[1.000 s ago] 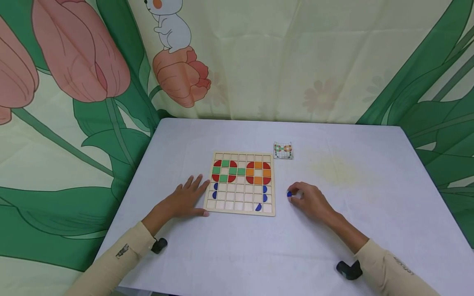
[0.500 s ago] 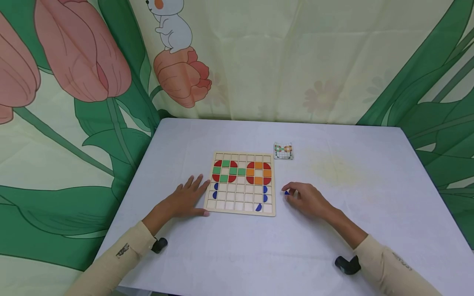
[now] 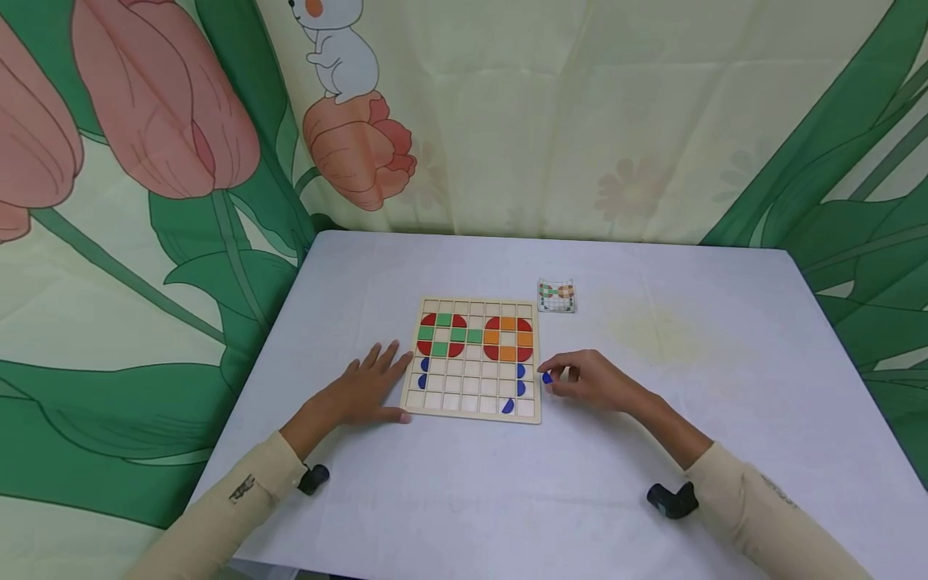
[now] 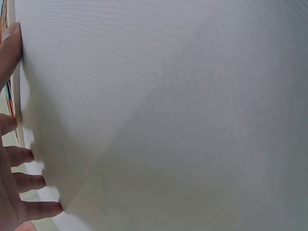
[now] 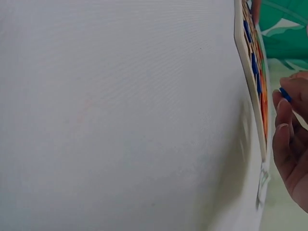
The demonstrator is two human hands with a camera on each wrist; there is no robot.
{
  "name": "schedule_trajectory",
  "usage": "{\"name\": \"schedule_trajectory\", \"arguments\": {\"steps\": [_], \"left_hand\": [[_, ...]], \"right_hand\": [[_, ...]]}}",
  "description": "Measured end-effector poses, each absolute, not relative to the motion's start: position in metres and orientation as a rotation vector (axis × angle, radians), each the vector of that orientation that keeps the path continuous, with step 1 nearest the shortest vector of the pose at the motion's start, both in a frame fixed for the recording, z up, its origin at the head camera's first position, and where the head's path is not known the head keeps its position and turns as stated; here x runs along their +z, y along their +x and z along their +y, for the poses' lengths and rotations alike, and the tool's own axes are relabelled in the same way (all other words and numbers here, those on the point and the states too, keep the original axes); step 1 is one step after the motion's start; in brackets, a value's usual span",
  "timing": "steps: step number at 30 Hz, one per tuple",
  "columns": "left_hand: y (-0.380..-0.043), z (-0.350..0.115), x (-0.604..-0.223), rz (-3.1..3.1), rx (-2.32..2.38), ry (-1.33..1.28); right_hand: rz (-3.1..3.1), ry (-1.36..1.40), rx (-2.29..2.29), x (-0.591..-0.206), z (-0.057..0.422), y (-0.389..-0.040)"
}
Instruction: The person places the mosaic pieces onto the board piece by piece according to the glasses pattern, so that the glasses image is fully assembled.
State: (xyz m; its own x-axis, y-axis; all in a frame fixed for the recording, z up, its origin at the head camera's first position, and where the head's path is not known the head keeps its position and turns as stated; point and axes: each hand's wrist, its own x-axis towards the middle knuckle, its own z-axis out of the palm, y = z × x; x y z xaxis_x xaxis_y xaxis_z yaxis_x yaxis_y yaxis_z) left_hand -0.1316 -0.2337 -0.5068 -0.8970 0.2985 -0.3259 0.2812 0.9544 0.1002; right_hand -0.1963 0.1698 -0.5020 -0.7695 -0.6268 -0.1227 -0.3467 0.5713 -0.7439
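A square wooden grid board (image 3: 471, 301) lies on the table, with red, green, orange and blue pieces in some of its cells. My right hand (image 3: 596, 380) pinches a small blue piece (image 3: 547, 378) between thumb and finger, just off the board's right edge. In the right wrist view the blue piece (image 5: 285, 94) shows at the fingertips, apart from the board (image 5: 250, 77). My left hand (image 3: 365, 389) lies with fingers spread along the board's left edge, thumb by its lower left corner. Its fingers (image 4: 36, 209) appear straight in the left wrist view.
A small card (image 3: 557, 296) printed with a similar coloured pattern lies beyond the board's upper right corner. Everything rests on a white-covered table (image 3: 449, 499). Behind the table hangs a printed curtain (image 3: 522, 121) with tulips.
My right hand has moved left to the board's right edge with the blue piece, which has turned in the fingers. The left hand has stayed in place.
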Motion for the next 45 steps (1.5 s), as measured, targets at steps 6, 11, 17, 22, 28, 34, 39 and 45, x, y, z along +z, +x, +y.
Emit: {"name": "schedule_trajectory", "arguments": {"steps": [6, 11, 17, 22, 28, 34, 39, 45], "left_hand": [[-0.131, -0.233, -0.506, 2.767, 0.077, 0.427], [-0.131, -0.233, -0.505, 2.767, 0.072, 0.426], [-0.132, -0.233, -0.506, 2.76, 0.076, 0.411], [-0.132, -0.234, -0.506, 2.755, 0.077, 0.409], [-0.132, -0.234, -0.506, 2.751, 0.064, 0.401], [-0.13, -0.232, -0.501, 2.745, 0.082, 0.383], [-0.13, -0.233, -0.5, 2.741, 0.082, 0.389], [-0.131, -0.234, -0.498, 2.725, 0.086, 0.398]], "right_hand": [[2.331, -0.851, -1.027, -0.494, 0.155, -0.202], [2.224, -0.944, -1.056, -0.491, 0.139, -0.208], [2.139, -1.027, -1.057, -0.492, 0.114, -0.213], [2.107, -1.049, -1.039, -0.493, 0.091, -0.215], [2.1, -1.103, -0.999, -0.491, 0.067, -0.217], [2.057, -1.11, -0.932, -0.489, 0.044, -0.216], [2.046, -1.184, -0.882, -0.496, 0.027, -0.217], [2.073, -1.29, -0.839, -0.501, 0.011, -0.216]]}}
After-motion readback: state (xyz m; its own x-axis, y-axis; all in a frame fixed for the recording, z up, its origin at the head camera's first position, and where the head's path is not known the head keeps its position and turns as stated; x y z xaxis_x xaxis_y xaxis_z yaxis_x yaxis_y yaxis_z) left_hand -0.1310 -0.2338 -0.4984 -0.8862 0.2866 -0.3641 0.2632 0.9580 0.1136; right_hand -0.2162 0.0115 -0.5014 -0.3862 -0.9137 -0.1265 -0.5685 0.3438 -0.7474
